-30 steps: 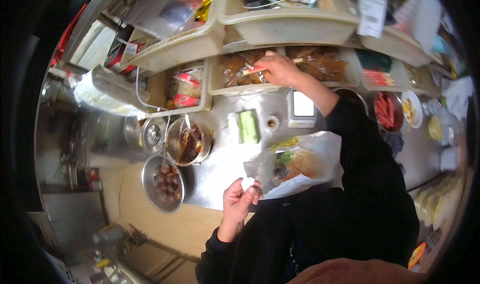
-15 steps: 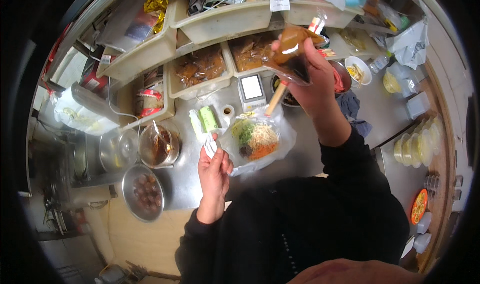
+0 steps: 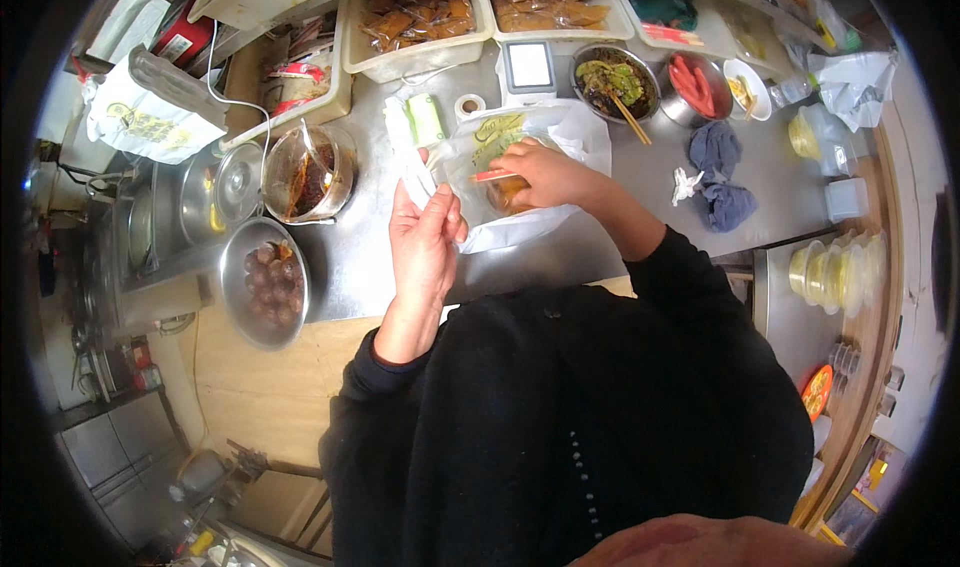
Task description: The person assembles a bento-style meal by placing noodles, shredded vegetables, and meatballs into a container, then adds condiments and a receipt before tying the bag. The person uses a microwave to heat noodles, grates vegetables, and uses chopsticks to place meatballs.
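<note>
My left hand point(image 3: 424, 237) is closed in a pinch on the white edge of a plastic bag point(image 3: 586, 137), which lies spread on the steel counter. Over the middle of the bag, my right hand point(image 3: 556, 175) reaches down with its fingers curled around a clear packet of brown sauce point(image 3: 506, 195). A red and white paper chopstick sleeve point(image 3: 491, 176) sticks out beside those fingers. The food in the bag, seen earlier as shredded vegetables, is now mostly covered by the hand and packet. A green-and-white packet point(image 3: 426, 119) and a paper roll point(image 3: 469, 105) lie just behind.
Behind stand a scale point(image 3: 528, 70) and tubs of brown packets point(image 3: 415, 62). On the left are a sauce pot point(image 3: 345, 182) and a bowl of round brown items point(image 3: 240, 302). At right are a bowl of dark greens with chopsticks point(image 3: 590, 52), a red-filled bowl point(image 3: 668, 107) and cloths point(image 3: 728, 207).
My right hand has come down and left from high over the counter into the bag, bringing the sauce packet and chopstick sleeve. My left hand keeps its pinch. The view has tilted downward.
</note>
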### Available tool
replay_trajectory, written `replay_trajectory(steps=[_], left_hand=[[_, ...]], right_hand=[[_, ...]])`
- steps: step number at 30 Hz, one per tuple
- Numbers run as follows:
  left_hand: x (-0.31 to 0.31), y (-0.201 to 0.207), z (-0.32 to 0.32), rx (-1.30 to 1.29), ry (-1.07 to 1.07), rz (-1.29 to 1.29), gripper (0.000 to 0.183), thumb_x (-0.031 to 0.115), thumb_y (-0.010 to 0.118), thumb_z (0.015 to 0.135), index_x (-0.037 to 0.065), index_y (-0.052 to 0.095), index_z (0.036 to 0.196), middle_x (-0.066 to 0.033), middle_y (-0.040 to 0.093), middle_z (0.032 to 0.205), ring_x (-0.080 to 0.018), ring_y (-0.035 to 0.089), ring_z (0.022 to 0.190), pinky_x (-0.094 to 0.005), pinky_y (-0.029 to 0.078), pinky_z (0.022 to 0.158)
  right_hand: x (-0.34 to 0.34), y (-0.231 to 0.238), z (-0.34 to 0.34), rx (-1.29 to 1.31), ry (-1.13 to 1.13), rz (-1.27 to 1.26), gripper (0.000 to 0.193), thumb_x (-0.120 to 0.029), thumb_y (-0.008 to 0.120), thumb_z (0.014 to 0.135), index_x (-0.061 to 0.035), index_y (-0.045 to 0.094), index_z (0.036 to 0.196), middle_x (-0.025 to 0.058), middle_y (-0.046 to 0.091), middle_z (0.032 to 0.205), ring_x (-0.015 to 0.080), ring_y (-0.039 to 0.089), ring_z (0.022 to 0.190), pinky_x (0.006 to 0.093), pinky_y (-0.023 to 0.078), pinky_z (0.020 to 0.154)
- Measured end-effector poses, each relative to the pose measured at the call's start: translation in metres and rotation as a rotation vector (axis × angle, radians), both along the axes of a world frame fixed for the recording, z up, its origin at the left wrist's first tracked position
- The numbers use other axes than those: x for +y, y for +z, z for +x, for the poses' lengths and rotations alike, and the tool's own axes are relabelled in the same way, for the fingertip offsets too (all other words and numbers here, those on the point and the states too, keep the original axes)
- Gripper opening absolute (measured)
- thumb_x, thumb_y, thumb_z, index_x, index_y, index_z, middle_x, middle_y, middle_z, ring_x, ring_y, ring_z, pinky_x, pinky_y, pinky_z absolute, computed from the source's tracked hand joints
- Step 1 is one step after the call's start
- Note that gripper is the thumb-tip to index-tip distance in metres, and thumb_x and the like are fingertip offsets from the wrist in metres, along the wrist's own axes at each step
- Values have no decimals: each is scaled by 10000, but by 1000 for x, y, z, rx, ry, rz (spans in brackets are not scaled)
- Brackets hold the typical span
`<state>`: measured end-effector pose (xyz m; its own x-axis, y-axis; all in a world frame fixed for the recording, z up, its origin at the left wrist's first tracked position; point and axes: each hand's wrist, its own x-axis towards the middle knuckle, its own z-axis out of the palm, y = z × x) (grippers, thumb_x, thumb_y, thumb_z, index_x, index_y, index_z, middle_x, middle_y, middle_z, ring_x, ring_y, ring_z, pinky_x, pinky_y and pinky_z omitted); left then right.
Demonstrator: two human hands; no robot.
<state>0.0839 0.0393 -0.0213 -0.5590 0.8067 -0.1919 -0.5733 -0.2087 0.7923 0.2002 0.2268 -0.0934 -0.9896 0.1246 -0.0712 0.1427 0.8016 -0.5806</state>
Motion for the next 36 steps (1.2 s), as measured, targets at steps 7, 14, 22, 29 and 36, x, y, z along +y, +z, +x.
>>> replay_trajectory(steps=[7, 14, 22, 29, 36], left_hand=[[-17, 7, 13, 76, -208, -89, 501, 41, 515, 922, 44, 354, 1396, -12, 477, 695, -65, 383, 518, -210, 367, 481], [-30, 8, 4, 130, -398, -62, 544, 94, 587, 917, 60, 350, 1405, -60, 589, 788, -76, 469, 549, -203, 427, 534], [-20, 18, -2, 202, -368, 10, 627, 249, 676, 845, -48, 406, 1327, -114, 581, 881, -179, 562, 760, -355, 486, 778], [25, 33, -12, 197, -387, 88, 527, -151, 400, 693, -77, 498, 1206, -211, 620, 1073, -332, 619, 1020, -488, 517, 895], [68, 27, -8, 782, -463, 40, 190, -90, 594, 833, 3, 687, 970, -59, 613, 994, -162, 606, 888, -278, 487, 758]], right_hand=[[-4, -4, 1, 311, -62, -9, 621, -164, 734, 686, -16, 506, 1245, 160, 490, 1298, 369, 419, 1229, 404, 342, 1041], [-2, 66, 56, 572, -727, 683, 586, -177, 712, 742, -28, 464, 1252, 182, 582, 1122, 333, 551, 1061, 397, 439, 913], [-4, 76, 83, 377, -1029, -188, 332, -64, 633, 810, -21, 565, 1131, 105, 643, 954, 180, 599, 618, 302, 491, 617], [10, 104, 81, 542, -496, -1133, 618, 15, 465, 823, -22, 279, 1411, 163, 567, 1181, 205, 604, 976, 324, 506, 833], [7, 98, 58, 481, -30, -1184, 790, 144, 318, 838, -166, 41, 1509, 165, 340, 1459, 247, 513, 1178, 346, 533, 860]])
